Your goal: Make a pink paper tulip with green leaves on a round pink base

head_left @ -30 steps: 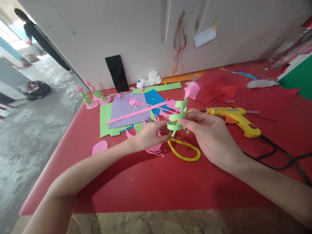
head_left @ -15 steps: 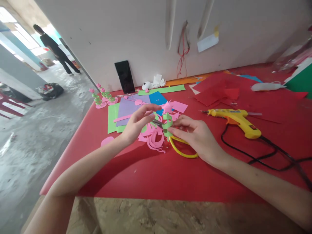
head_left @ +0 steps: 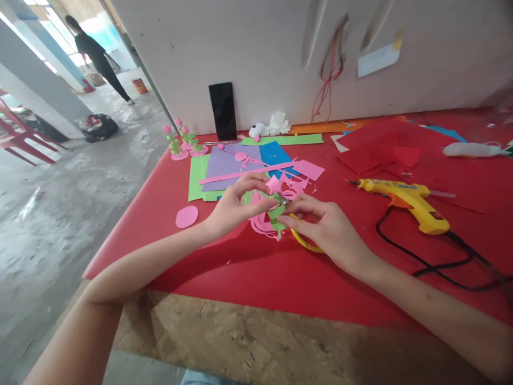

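My two hands meet over the red tabletop (head_left: pixel 280 278) around a small paper flower (head_left: pixel 276 203): a pink bud on a green spiral stem. My left hand (head_left: pixel 236 206) pinches its upper part from the left, fingers curled. From the right, my right hand (head_left: pixel 324 227) pinches the green stem near its lower end. Under them lie pink paper scraps (head_left: pixel 262 223) and a yellow loop (head_left: pixel 302 241), partly hidden by my right hand.
A yellow glue gun (head_left: pixel 412 199) with a black cord (head_left: pixel 436 263) lies at right. Purple, green and blue sheets (head_left: pixel 224 168) are stacked behind; finished paper flowers (head_left: pixel 182 141) stand at the table's back left corner. Red sheets (head_left: pixel 380 144) lie back right. A person (head_left: pixel 96 56) walks far left.
The flower came down from its raised position to just above the scraps. My left hand lifted and closed onto its top. The view shifted, showing more of the table's near edge.
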Demonstrator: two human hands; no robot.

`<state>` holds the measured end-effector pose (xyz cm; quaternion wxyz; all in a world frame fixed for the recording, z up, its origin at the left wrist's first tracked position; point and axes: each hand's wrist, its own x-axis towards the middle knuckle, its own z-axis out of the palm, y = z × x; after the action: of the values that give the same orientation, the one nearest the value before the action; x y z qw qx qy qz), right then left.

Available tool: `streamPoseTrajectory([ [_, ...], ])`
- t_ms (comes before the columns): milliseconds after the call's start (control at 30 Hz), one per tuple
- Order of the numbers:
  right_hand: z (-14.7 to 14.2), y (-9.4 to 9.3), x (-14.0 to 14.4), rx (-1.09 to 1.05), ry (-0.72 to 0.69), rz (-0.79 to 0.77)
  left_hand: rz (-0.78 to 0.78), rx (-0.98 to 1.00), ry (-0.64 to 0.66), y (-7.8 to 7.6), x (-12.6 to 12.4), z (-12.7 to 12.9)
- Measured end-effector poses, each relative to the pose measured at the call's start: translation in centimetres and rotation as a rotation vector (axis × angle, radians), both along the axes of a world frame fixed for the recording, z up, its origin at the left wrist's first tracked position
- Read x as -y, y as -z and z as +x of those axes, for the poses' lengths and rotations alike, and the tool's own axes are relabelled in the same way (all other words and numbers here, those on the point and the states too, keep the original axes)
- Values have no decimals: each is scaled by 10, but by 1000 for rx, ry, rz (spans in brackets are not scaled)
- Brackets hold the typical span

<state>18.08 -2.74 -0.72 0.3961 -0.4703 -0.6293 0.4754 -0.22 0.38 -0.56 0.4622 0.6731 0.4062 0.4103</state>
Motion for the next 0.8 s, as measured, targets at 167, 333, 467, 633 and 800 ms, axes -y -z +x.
streamPoseTrajectory([
  [167, -1, 6, 0, 70, -16, 16, 7, -79, 73, 2, -1, -3],
  [333, -2, 14, -1, 42, 5, 36, 24, -58, 89, 0, 3, -15],
  [467, -2, 19, 0, -7, 93, 131, -2, -31, -4, 3, 10, -36],
  [633, -3, 25, 5, 99, 28, 176, -55, -48, -93, 12, 26, -64],
  [800, -21, 33, 12, 217, -81, 323, -82, -61, -89, 20, 39, -83],
])
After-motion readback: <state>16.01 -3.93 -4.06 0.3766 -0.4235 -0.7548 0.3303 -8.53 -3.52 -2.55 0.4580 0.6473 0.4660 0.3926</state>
